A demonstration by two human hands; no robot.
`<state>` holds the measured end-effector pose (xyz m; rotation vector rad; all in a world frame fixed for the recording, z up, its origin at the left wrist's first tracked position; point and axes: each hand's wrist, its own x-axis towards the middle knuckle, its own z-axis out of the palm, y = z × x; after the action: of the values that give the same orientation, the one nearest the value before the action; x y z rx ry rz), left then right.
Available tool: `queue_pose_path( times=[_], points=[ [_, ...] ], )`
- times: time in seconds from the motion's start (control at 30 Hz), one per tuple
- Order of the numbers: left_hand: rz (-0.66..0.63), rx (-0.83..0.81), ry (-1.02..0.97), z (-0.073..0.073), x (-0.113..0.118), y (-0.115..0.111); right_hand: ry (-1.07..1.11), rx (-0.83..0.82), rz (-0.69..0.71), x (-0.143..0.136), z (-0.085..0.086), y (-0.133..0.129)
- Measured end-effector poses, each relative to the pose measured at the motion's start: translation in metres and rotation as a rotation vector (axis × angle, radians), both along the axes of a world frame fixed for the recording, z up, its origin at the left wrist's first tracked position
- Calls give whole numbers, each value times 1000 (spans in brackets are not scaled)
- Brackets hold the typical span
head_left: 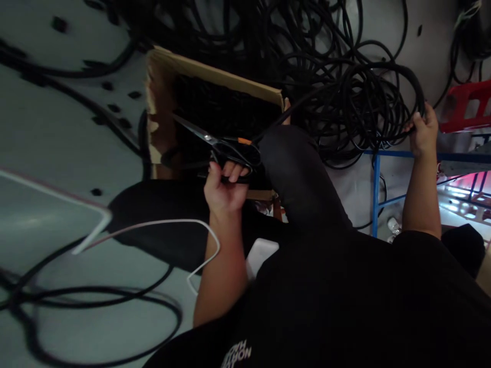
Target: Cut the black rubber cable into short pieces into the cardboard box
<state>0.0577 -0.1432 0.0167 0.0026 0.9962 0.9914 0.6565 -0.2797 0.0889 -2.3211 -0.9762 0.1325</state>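
**Black cable in my right hand, scissors in my left**

The thick, black, rubbery-looking cable arches from my right hand, at 3 o'clock from the middle of my view. That hand is partly closed, thumb and fingers pinching the bend. I judge the cable springy and moderately stiff, hard to damage but weighty once several turns hang together; gathering a few turns in the palm should steady it better than fingertips on one strand.

My left hand, just left of centre, is curled palm up around the handles of silver-bladed, black-handled scissors, tips toward 10 o'clock. They look light and rigid; the handle loops are the safe grip, well back from the points.

Beneath the blades sits an open brown cardboard box with dark contents I cannot make out. A tangled heap of black cable lies at 1 o'clock. Farther out, a red plastic stool-like piece stands at 2 o'clock, a blue metal frame at 4, and a thin white cable at 9.
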Motion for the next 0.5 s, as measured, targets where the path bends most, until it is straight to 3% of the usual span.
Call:
queue_pose_path(
  times=[0.1,0.23,0.37,0.5],
  points=[
    [-24,23,55,6,5,0,243,196,-280,15,13,4],
    [-60,57,49,1,7,1,322,295,-298,21,41,16],
    [-136,128,109,-21,5,-1,311,302,-341,-2,69,25],
    [-260,323,290,-49,0,-5,272,286,-397,-33,85,32]
  ],
)
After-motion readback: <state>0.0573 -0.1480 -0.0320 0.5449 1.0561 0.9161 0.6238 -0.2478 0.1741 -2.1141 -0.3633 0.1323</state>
